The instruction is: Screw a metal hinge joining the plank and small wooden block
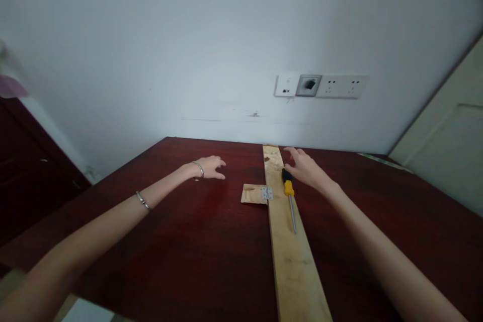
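Note:
A long pale wooden board (294, 266) lies lengthwise on the dark red table. At its left edge a small wooden piece (251, 194) is joined to it by a metal hinge (267, 193). On the board rests a screwdriver (289, 188) with a black and yellow handle, its shaft pointing toward me. My right hand (305, 167) is beside the board's far end, just by the screwdriver's handle, fingers apart and holding nothing. Left of the board, my left hand (211, 167) hovers over the table with fingers spread and nothing in it.
Behind the dark red table (181, 256) stands a white wall with a row of wall sockets (341, 86). A pale door (453, 126) is on the right. A thin patterned strip (383, 161) lies along the table's far right edge.

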A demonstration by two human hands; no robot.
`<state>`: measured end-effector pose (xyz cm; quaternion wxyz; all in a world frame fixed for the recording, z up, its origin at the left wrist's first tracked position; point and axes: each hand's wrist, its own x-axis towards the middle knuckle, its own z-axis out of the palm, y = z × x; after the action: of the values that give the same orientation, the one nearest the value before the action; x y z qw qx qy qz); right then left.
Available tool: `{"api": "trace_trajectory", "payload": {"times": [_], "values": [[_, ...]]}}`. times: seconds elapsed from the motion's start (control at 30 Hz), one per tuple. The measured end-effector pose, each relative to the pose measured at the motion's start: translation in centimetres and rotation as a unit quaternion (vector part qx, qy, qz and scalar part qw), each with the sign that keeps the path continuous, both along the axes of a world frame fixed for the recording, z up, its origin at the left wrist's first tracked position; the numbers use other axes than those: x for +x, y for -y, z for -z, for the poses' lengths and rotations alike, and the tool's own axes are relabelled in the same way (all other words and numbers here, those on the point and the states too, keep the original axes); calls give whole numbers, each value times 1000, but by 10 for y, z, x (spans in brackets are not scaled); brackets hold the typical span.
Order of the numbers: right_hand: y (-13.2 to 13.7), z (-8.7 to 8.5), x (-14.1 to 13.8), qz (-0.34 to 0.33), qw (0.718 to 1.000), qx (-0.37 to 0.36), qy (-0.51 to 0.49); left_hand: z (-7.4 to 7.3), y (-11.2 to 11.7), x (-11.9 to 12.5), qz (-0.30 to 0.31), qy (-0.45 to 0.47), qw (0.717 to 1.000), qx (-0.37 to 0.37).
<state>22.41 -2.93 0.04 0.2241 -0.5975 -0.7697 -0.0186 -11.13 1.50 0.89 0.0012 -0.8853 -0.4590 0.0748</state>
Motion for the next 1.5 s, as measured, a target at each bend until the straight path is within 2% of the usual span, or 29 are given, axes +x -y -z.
{"api": "trace_trajectory", "payload": {"times": [0.13,0.23,0.33,0.47,0.63,0.87,0.97,1.07,1.23,1.37,1.5], "values": [[4,5,-3,20,996,-73,45,8,16,55,147,57,983,-88],[6,7,-4,18,989,-146,25,12,22,85,157,57,980,-111],[7,8,-4,12,979,-200,-43,16,23,103,145,43,979,-139],[4,10,-1,15,959,-256,-122,26,22,109,143,27,978,-146],[2,14,1,2,949,-268,-164,36,23,105,146,33,980,-135],[0,16,6,8,935,-283,-216,37,22,104,159,40,979,-122],[1,13,9,-20,921,-284,-264,36,22,105,163,43,978,-122],[4,1,10,-77,908,-247,-330,35,22,105,161,47,977,-128],[24,-37,0,-168,882,-106,-428,32,24,106,154,47,978,-134],[50,-64,-13,-196,882,21,-429,30,25,106,153,48,979,-130],[65,-71,-26,-196,893,74,-399,30,24,106,149,44,979,-133]]}}
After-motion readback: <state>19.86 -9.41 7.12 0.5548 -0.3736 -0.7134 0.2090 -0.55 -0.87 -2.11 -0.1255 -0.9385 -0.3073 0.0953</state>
